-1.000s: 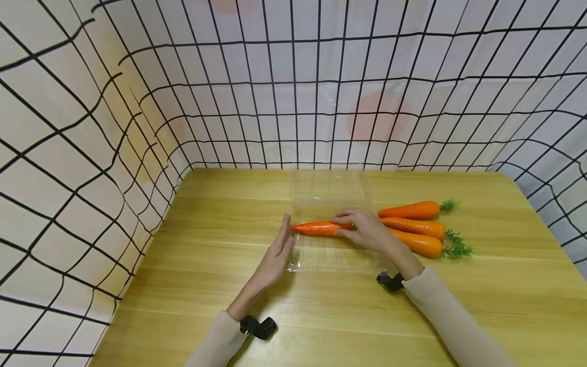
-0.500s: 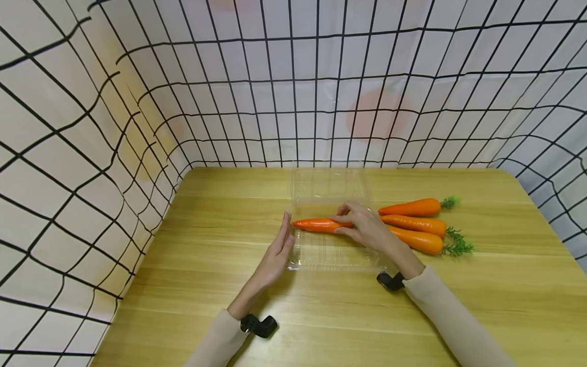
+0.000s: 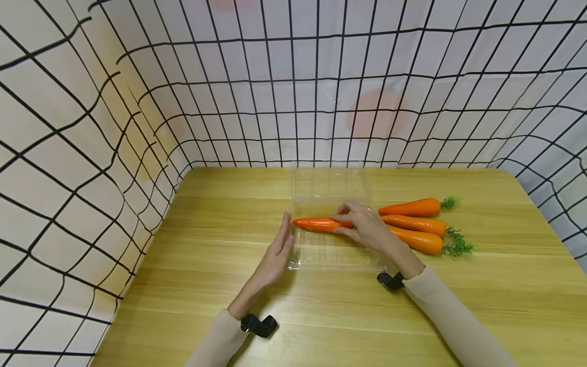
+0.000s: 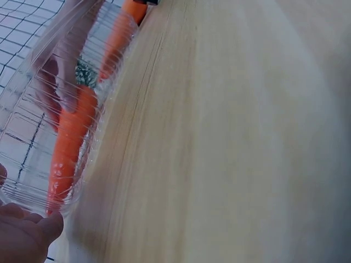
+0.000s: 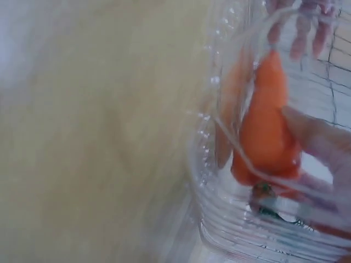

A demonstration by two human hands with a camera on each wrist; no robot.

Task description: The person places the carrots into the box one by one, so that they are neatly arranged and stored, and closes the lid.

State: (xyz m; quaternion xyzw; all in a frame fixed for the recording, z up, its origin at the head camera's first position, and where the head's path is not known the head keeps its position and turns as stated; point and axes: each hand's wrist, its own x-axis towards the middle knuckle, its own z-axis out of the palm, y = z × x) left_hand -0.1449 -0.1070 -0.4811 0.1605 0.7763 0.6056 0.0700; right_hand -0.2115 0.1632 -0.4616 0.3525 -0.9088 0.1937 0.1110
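My right hand [image 3: 369, 229] pinches an orange carrot [image 3: 315, 224] between thumb and fingers at its thick end. The carrot lies crosswise over the base of a clear plastic box [image 3: 337, 268], its tip pointing left. In the right wrist view the thumb presses along the carrot [image 5: 269, 118], and green leaf shows below it. My left hand [image 3: 274, 254] rests with straight fingers along the box's left wall, close to the carrot's tip. Through the ribbed plastic in the left wrist view, the carrot [image 4: 68, 142] appears inside the box wall.
The box's lid [image 3: 327, 183] is folded back toward the grid-patterned backdrop [image 3: 321, 102]. Right of the box lie three more carrots: a rear one [image 3: 415, 207], a middle one [image 3: 415, 225] and a front one [image 3: 422, 242], leaves pointing right. The wooden table [image 3: 220, 219] extends around them.
The right hand's fingers and the pinched carrot have shifted slightly back, away from the box's front edge. The left hand stays against the left wall. The other carrots have not moved.
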